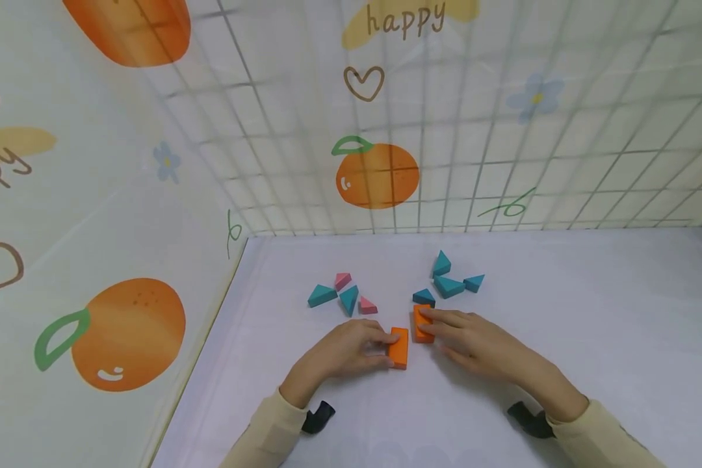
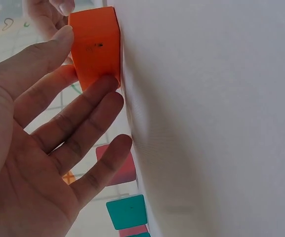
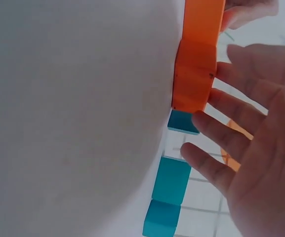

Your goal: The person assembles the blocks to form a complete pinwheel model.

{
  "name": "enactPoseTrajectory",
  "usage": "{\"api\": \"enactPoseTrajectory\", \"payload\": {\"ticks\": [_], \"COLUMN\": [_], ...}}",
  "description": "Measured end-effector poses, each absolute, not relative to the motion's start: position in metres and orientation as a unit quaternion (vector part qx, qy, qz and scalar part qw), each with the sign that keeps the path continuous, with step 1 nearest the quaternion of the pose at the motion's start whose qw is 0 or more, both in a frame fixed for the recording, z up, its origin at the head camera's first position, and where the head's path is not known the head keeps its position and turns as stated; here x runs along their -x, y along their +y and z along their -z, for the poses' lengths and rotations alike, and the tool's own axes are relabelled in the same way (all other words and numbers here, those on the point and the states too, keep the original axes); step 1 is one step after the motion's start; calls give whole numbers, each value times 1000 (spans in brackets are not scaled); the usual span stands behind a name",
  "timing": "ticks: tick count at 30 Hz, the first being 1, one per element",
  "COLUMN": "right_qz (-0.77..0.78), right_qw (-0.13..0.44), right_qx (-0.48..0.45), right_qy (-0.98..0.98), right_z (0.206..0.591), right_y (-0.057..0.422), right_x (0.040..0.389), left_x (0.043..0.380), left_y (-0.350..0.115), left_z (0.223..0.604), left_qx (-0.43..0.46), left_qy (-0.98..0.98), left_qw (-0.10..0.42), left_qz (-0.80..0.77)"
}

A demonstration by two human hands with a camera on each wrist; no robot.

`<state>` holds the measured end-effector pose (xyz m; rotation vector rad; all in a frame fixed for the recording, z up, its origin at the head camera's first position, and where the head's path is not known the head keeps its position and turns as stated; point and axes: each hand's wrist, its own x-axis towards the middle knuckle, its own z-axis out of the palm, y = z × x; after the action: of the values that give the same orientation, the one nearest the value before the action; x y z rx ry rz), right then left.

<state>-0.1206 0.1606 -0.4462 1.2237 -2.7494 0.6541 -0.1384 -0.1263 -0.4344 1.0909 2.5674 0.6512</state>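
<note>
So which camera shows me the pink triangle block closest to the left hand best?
The head view. The pink triangle block sits uncovered there, so its three-cornered shape shows. In the left wrist view it looks bigger, but the left hand hides part of it. The right wrist view doesn't show it.

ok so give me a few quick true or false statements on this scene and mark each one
1. The right hand touches the right orange block. True.
2. The left hand holds a pink block. False: it holds the left orange block.
3. The left orange block sits on top of the right orange block. False: they lie side by side, with a gap between them in the head view.
4. Two pink blocks show in the head view. True.
5. Nothing teal lies near the pink blocks. False: two teal blocks do.
</note>
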Motion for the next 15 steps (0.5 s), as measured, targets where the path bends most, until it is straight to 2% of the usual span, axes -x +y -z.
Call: {"api": "enactPoseTrajectory", "payload": {"ticks": [15], "right_qz": [-208], "right_qw": [-17], "right_qx": [-393], "right_qy": [-896], "right_z": [443], "right_y": [140], "right_x": [135], "left_x": [139], "left_y": [-128], "left_z": [433], "left_qx": [-373], "left_qy": [888], "left_qw": [141], "left_qz": [-229]}}
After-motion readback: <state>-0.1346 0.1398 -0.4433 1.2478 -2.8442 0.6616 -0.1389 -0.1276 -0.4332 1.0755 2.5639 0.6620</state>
